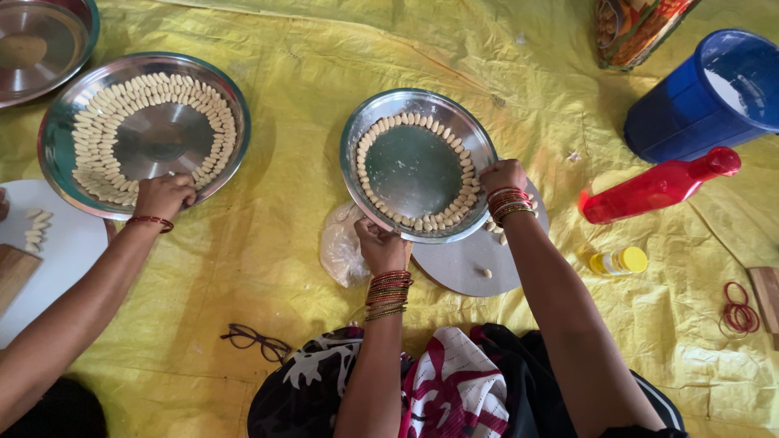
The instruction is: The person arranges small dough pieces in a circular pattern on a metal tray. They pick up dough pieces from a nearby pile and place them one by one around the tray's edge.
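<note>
A round steel plate (415, 166) sits in front of me with small pale dough pieces (375, 134) laid in a ring along its inner edge. My left hand (380, 243) grips the plate's near rim. My right hand (503, 175) is closed at the plate's right rim, beside the dough ring. Both wrists carry red and gold bangles. Under the plate lies a round grey board (475, 264) with a few loose dough pieces (485, 273).
Another person's hand (164, 195) rests on a second steel plate (57, 134) ringed with dough rows. A yellow sheet (276, 243) covers the floor. On it are a plastic bag (341, 251), eyeglasses (256, 341), red bottle (661, 186), blue bucket (714, 97), small yellow bottle (621, 261), red bands (737, 308).
</note>
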